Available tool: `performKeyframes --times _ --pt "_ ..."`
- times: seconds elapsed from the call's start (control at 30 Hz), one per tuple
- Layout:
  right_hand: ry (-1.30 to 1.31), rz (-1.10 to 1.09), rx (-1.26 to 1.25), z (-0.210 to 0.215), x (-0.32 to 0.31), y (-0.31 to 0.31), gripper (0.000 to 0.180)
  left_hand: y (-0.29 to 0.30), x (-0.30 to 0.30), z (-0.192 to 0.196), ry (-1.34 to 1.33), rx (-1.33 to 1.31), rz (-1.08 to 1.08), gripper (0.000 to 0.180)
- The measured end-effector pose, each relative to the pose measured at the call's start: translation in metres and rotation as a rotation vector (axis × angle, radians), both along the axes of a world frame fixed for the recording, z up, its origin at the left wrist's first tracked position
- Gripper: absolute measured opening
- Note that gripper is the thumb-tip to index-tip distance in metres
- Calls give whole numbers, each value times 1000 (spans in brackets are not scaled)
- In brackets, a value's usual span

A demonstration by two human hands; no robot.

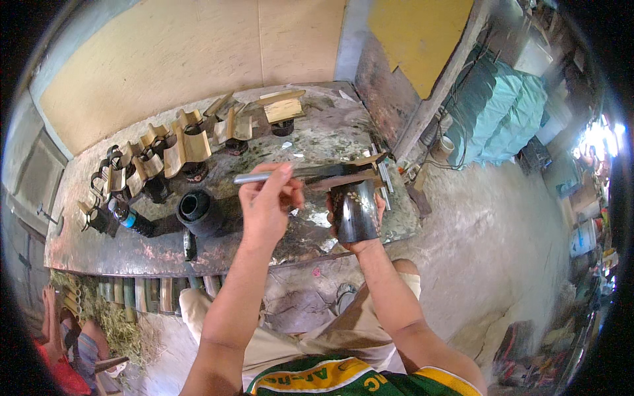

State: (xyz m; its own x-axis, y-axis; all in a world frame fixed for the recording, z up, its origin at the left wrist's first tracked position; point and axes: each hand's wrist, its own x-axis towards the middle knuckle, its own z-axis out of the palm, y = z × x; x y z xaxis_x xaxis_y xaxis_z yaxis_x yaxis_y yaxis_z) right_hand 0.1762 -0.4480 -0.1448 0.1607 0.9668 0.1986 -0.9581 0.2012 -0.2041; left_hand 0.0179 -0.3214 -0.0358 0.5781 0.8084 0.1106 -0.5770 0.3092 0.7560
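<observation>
My left hand (269, 198) is closed round the silver handle of a long knife-like tool (254, 177). Its dark, narrow blade runs right, across the top of a dark cylindrical cup (355, 214). The cup is glossy, with a pale leaf pattern near its upper edge. My right hand (365, 246) grips it from below and behind, fingers partly hidden. Brownish bamboo strips (353, 178) lie at the cup's top, beside the blade; whether the blade touches them I cannot tell. Both hands are held above the front right part of the worn table (310, 142).
On the left stand several dark cups topped with curved bamboo pieces (187, 150), a bottle (132, 218) and a dark round container (196, 208). Thin metal rods (385, 173) lie at the table's right edge. Green sheeting (498, 109) covers something at right. Another person (76, 343) sits lower left.
</observation>
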Motion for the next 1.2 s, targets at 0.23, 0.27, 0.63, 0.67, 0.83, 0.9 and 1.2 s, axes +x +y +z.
performKeyframes --times 0.23,0.27,0.63,0.67,0.83,0.9,1.2 --pt "120 -37 -33 16 6 -9 86 28 -50 -35 116 -62 242 19" --pt "140 -54 -32 19 8 -9 85 29 -57 -38 103 -35 259 19" --pt "-76 -543 -339 30 17 -7 47 4 -96 -96 571 466 499 21" --pt "-93 -548 -304 30 15 -8 41 4 -97 -102 566 731 569 21" --pt "-159 -624 -617 34 12 -6 43 6 -97 -131 644 1217 669 23" --pt "-221 -659 -588 30 15 -3 40 8 -99 -139 671 1306 682 25" --pt "-334 -782 -782 0 25 13 34 16 -106 -156 745 1373 709 29"
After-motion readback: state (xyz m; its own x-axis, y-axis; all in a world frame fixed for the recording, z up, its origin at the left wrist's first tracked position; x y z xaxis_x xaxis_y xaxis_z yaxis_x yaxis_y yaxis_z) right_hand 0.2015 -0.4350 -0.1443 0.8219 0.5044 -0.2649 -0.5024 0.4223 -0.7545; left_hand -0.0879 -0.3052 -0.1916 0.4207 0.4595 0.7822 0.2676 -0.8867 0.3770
